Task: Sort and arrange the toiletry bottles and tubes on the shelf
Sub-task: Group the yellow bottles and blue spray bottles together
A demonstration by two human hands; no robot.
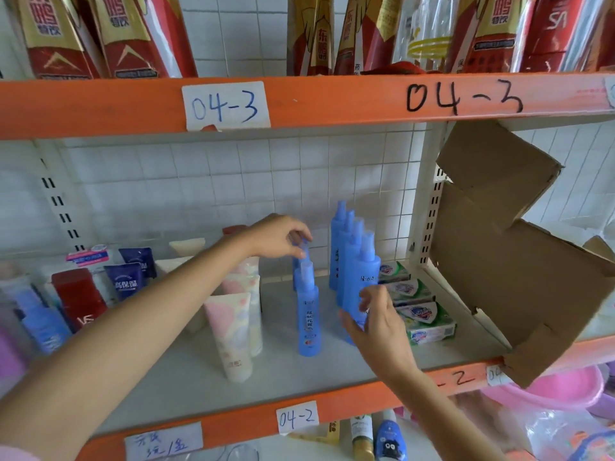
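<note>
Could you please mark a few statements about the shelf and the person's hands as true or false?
1. The left hand pinches the top of a blue bottle. True.
2. The soap boxes sit left of the blue bottles. False: they sit to the right, beside the blue row.
3. The cardboard lies flat on the shelf. False: it leans tilted at the right end.
4. The shelf edge carries a label reading 04-2. True.
5. The right hand grips the front bottle of the row. True.
</note>
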